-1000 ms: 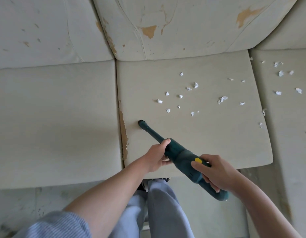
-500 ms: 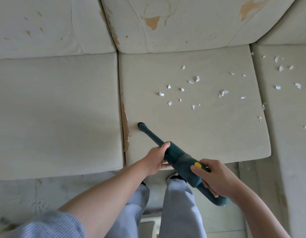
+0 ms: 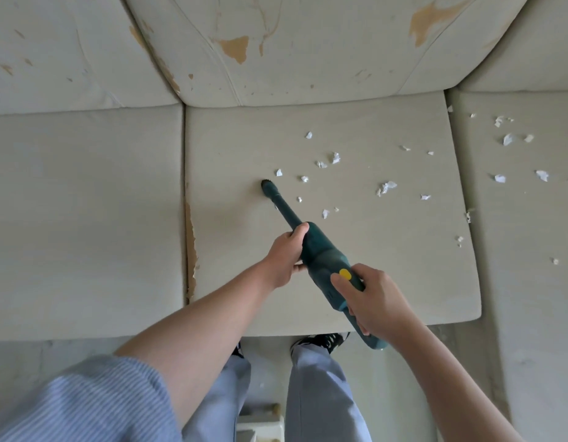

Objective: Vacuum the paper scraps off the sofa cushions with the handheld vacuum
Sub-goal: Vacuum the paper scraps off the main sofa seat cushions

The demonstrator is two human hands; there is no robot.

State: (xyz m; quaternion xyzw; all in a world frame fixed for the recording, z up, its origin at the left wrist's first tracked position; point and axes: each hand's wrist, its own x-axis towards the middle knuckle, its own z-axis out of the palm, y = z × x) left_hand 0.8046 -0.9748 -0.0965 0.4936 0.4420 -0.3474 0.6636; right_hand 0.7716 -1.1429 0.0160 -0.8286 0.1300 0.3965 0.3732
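Right hand: the right hand (image 3: pixel 376 301) is wrapped around the rear handle of the handheld vacuum (image 3: pixel 321 260), thumb beside the yellow button (image 3: pixel 345 274).
Left hand: the left hand (image 3: pixel 287 255) is curled around the front of the body, where the tube begins.
Nozzle: the nozzle (image 3: pixel 266 184) is held on or just above the middle seat cushion (image 3: pixel 356 282); contact cannot be told.
Step in hand: the sweep over the middle cushion is judged under way.
Next move: the nozzle would need carrying rightward to the nearest paper scraps (image 3: pixel 386 187).
Remaining: more scraps (image 3: pixel 507 139) are seen on the right cushion (image 3: pixel 531 282).
Containers: the vacuum's dust chamber is opaque; its contents cannot be seen.
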